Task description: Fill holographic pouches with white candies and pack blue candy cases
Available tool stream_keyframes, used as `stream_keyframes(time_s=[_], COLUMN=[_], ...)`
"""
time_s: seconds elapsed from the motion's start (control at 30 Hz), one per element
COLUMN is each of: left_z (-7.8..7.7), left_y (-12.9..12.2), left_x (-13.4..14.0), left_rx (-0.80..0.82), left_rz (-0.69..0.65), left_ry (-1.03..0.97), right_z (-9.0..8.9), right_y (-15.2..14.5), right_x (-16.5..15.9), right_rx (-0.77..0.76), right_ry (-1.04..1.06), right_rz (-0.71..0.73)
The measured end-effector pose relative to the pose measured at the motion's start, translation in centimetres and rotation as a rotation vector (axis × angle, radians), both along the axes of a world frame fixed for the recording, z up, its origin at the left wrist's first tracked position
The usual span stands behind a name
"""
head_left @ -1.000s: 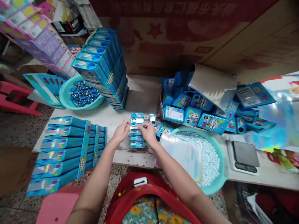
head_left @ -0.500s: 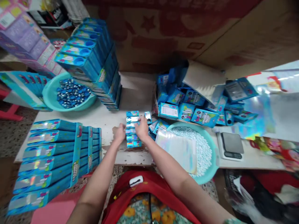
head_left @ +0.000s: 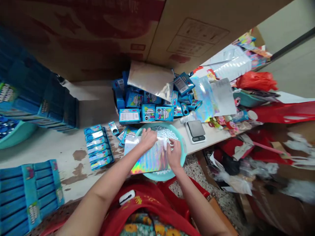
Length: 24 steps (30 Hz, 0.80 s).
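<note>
A shiny rainbow-foil sheet [head_left: 150, 157] lies across a turquoise basin [head_left: 183, 154] of small white pieces [head_left: 167, 131]. My left hand [head_left: 148, 139] rests over the sheet's far edge, fingers stretched toward the white pieces. At the sheet's right side my right hand [head_left: 174, 153] has its fingers curled together; what is between them is too small to make out. Left of the basin stands a row of slim blue boxes [head_left: 98, 147] with shiny ends. A single small blue box [head_left: 113, 128] lies beside that row.
A heap of blue printed boxes [head_left: 149, 112] lies behind the basin, under a clear plastic tray [head_left: 150, 78]. On the right is a small scale [head_left: 196, 129]. Large cartons [head_left: 110, 36] rise at the back. Blue stacks [head_left: 44, 101] stand at left.
Both hands have left the row of blue boxes and moved right to the basin. The view has swung right. The foil sheet now lies farther left over the basin.
</note>
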<state>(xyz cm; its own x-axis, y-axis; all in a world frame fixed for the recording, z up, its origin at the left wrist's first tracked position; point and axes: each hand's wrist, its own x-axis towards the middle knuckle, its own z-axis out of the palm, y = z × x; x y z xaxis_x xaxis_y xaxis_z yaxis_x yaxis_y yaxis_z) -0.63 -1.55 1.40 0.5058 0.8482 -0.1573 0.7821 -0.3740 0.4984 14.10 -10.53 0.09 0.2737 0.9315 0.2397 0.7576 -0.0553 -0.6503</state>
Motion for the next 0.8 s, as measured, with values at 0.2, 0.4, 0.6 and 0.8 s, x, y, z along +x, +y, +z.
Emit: stream_keyframes(time_s=[0.2, 0.4, 0.6, 0.8], left_z=[-1.6, -1.9, -2.3, -1.7], left_y=[1.2, 0.8, 0.3, 0.4], left_x=[1.0, 1.6, 1.8, 1.4], left_rx=[-0.085, -0.114, -0.114, -0.107], left_rz=[-0.028, -0.008, 0.005, -0.007], left_ry=[0.004, -0.018, -0.059, -0.103], right_z=[-1.6, -2.1, -1.3, -1.3], right_y=[1.4, -0.8, -2.0, -0.7], right_x=[1.7, 1.7, 3.1, 1.8], right_rx=[-0.077, -0.149, -0.095, -0.124], right_ry=[-0.344, -0.485, -0.445, -0.535], right_rz=[0.184, 0.281, 0.345, 0.279])
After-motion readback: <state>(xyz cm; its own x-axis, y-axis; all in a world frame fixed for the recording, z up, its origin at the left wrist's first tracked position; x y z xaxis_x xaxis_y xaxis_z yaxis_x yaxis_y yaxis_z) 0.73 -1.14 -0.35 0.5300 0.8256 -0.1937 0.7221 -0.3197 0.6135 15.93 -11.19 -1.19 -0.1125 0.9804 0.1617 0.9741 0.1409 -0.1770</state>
